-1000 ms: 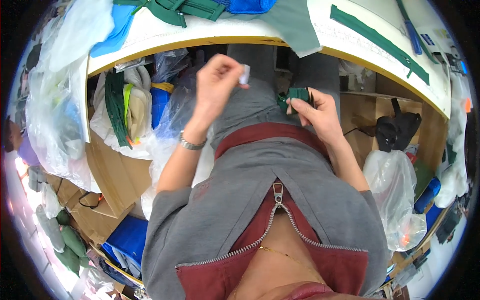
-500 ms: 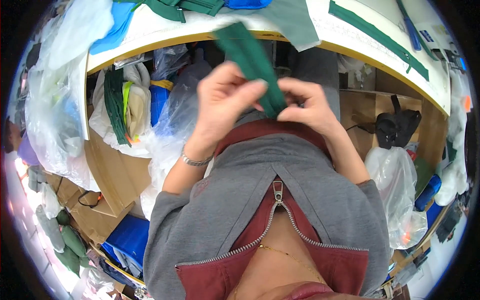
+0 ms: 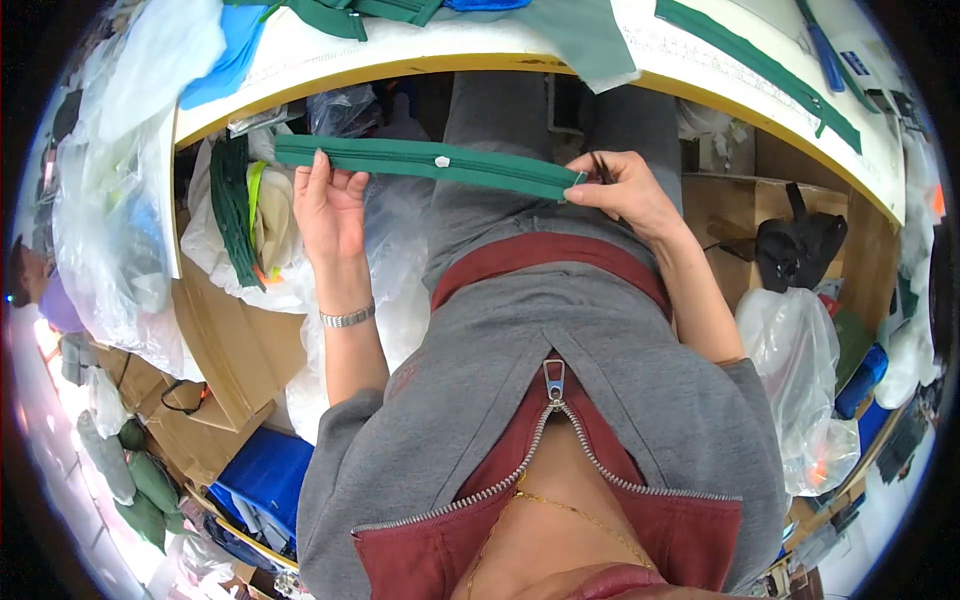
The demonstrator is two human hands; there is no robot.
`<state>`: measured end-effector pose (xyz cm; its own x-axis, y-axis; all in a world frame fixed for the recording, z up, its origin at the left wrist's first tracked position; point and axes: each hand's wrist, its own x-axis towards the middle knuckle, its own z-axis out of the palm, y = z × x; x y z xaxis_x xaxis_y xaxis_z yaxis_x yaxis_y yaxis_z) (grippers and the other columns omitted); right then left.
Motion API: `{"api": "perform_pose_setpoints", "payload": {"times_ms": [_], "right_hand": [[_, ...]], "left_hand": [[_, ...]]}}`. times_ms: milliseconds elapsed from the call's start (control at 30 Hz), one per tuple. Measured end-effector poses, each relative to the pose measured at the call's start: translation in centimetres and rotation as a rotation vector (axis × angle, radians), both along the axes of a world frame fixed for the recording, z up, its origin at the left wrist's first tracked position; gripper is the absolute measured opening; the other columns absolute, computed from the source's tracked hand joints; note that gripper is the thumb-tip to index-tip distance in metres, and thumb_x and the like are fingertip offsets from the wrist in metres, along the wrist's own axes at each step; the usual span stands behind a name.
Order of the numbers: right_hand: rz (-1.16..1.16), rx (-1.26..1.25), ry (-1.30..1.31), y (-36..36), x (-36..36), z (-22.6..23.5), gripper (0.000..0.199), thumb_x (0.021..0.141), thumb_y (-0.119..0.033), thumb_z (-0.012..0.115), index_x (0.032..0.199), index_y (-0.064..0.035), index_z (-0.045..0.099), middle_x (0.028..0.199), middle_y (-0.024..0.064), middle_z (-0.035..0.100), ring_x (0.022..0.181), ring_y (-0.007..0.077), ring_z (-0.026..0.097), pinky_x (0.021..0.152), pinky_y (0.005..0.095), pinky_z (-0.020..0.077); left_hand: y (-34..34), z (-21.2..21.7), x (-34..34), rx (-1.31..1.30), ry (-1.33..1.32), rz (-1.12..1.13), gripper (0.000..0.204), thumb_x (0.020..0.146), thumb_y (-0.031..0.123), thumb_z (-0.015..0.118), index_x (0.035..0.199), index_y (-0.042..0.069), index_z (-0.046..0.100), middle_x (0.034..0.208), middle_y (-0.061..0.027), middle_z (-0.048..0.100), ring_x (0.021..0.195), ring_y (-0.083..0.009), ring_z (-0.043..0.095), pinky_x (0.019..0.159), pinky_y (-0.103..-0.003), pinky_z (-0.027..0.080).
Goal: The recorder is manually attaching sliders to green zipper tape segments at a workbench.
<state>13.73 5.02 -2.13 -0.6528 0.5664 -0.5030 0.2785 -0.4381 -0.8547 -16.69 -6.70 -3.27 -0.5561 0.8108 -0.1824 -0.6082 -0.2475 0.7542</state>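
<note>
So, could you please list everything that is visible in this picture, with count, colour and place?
green strip: one, green with a small white dot, stretched flat between both hands
table: one, white top with yellow edge, at the top
fabric pieces: several, green, blue and grey, on the table
cardboard boxes: several, brown, lower left
plastic bag: one, clear, at the right
black bag: one, at the right
wristwatch: one, silver, left wrist
left hand: holds the strip's left end
right hand: pinches the strip's right end
</note>
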Motion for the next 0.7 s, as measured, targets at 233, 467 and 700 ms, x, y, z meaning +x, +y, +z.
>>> {"api": "perform_pose_setpoints", "payload": {"times_ms": [233,467,700], "right_hand": [[-0.270,0.085,0.143,-0.3,0.2,-0.2,0.028,0.072,-0.010,0.068,0.099,-0.0066,0.062,0.073,-0.0052,0.053,0.061,0.0020,0.042,0.052,0.0165,0.0329],[-0.063,0.241,0.167,0.0,-0.7,2.2,0.023,0.074,-0.008,0.065,0.097,-0.0047,0.062,0.076,-0.0038,0.054,0.067,0.0027,0.045,0.061,0.0172,0.0373],[-0.361,0.320,0.264,-0.2,-1.3,4.3,0.014,0.080,-0.012,0.061,0.090,-0.0025,0.062,0.075,-0.0033,0.057,0.060,0.0005,0.044,0.051,0.0147,0.0333]], "left_hand": [[-0.8,-0.5,0.4,-0.492,0.293,-0.204,0.023,0.087,0.023,0.055,0.073,0.006,0.053,0.068,-0.0048,0.058,0.060,-0.0146,0.058,0.053,-0.026,0.049],[2.5,2.7,7.4,-0.168,1.096,-0.454,0.028,0.076,0.012,0.064,0.102,0.003,0.058,0.104,-0.0085,0.058,0.096,-0.0166,0.054,0.081,-0.027,0.042],[4.9,4.3,11.6,-0.150,0.522,-0.679,0.010,0.076,0.006,0.064,0.082,-0.002,0.063,0.085,-0.0024,0.058,0.066,-0.0064,0.053,0.053,-0.020,0.042]]}}
